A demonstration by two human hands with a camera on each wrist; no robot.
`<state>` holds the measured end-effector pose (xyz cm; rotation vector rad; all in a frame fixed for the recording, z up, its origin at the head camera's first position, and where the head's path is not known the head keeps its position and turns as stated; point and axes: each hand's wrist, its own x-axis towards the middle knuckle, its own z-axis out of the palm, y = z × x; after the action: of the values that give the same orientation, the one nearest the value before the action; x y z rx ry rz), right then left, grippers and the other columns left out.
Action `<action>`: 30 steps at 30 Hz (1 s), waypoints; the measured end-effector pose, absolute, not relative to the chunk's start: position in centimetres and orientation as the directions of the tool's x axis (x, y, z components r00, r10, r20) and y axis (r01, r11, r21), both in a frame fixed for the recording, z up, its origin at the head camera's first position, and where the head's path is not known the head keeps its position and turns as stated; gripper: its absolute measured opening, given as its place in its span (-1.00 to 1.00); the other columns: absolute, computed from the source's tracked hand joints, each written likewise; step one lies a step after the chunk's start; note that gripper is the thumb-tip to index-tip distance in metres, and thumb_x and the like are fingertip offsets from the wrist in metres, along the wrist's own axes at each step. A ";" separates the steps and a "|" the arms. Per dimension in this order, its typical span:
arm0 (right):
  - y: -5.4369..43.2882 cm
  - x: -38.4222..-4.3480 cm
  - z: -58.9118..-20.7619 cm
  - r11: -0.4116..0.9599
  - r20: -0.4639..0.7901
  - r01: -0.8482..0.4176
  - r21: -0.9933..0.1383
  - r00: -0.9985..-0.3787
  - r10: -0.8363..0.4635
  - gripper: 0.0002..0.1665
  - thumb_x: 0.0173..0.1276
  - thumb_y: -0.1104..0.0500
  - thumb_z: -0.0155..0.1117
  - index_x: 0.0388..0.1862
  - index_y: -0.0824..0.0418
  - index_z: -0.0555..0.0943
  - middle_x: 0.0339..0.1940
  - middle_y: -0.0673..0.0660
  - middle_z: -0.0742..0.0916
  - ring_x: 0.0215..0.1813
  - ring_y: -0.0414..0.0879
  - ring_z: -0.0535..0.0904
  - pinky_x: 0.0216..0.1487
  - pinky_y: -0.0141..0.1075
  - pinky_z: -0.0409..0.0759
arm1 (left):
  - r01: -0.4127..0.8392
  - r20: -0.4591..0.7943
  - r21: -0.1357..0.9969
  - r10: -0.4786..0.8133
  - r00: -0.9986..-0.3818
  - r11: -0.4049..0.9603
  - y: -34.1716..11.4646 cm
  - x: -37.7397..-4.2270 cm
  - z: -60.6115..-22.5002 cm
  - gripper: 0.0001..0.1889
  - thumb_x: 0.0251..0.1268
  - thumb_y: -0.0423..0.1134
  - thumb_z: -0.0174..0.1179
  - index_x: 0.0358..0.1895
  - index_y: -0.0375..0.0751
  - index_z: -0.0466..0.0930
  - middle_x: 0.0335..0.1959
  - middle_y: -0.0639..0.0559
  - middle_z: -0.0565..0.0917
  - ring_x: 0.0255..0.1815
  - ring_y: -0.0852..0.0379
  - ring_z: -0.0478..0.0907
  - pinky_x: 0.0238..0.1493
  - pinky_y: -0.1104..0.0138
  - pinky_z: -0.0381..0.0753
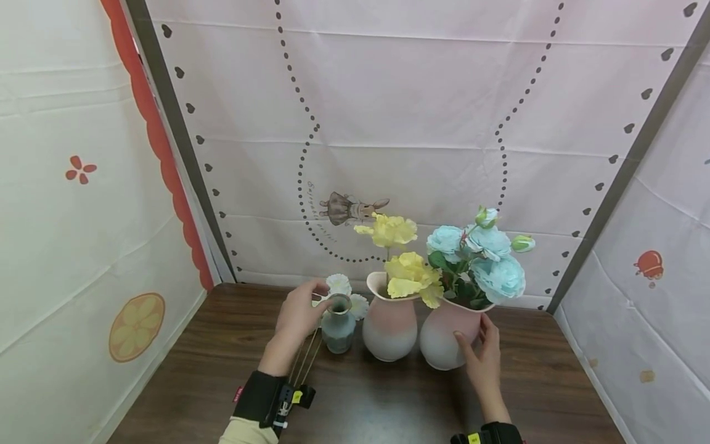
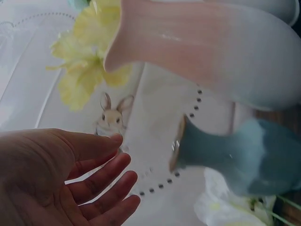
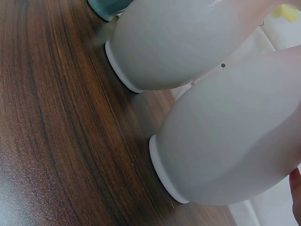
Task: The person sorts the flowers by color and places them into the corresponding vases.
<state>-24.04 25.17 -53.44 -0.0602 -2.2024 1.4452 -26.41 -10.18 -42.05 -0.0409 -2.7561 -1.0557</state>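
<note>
My left hand (image 1: 302,311) hovers by the mouth of a small blue-green vase (image 1: 338,333). In the left wrist view its fingers (image 2: 110,188) are loosely spread and empty, a little apart from the vase's rim. White artificial flowers (image 1: 339,283) lie behind and beside that vase, their thin stems (image 1: 307,357) running toward me under the hand. My right hand (image 1: 484,357) grips the side of a pink-and-white vase (image 1: 440,345), thumb on its front and fingers at its right side below the rim. Light blue flowers (image 1: 499,277) with green leaves stand in this vase.
Between those two vases stands another pink-and-white vase (image 1: 390,333) with yellow flowers (image 1: 413,274). All three vases stand on a dark wooden table (image 1: 383,407). Printed white cloth (image 1: 410,111) hangs behind the table, with more cloth (image 1: 61,246) at the sides.
</note>
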 end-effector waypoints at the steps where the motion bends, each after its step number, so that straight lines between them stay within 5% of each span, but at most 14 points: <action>1: 25.2 -24.0 -53.4 0.434 0.381 -0.230 -0.871 -0.874 0.302 -0.17 0.39 0.18 0.33 0.51 0.29 0.16 0.41 0.35 0.37 0.48 0.23 0.29 0.48 0.26 0.23 | 0.085 0.183 0.661 -0.050 -0.982 0.746 -10.5 -26.3 -42.3 -0.70 0.32 -0.20 0.31 0.07 -0.15 0.61 0.04 -0.08 0.71 0.10 -0.10 0.64 0.07 -0.01 0.63; 30: 25.2 -24.0 -53.5 0.431 0.413 -0.268 -0.862 -0.863 0.291 -0.14 0.34 0.30 0.36 0.52 0.32 0.15 0.39 0.36 0.39 0.44 0.24 0.31 0.43 0.29 0.27 | -0.082 0.052 0.657 -0.153 -0.987 0.749 -15.9 -25.7 -49.9 -0.77 0.29 -0.31 0.28 -0.02 -0.25 0.63 -0.12 -0.12 0.74 -0.07 -0.11 0.69 -0.09 0.04 0.64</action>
<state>-23.97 25.23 -53.47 -0.0197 -2.1761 1.4438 -25.68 -15.86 -49.88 0.1913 -2.8415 -1.0601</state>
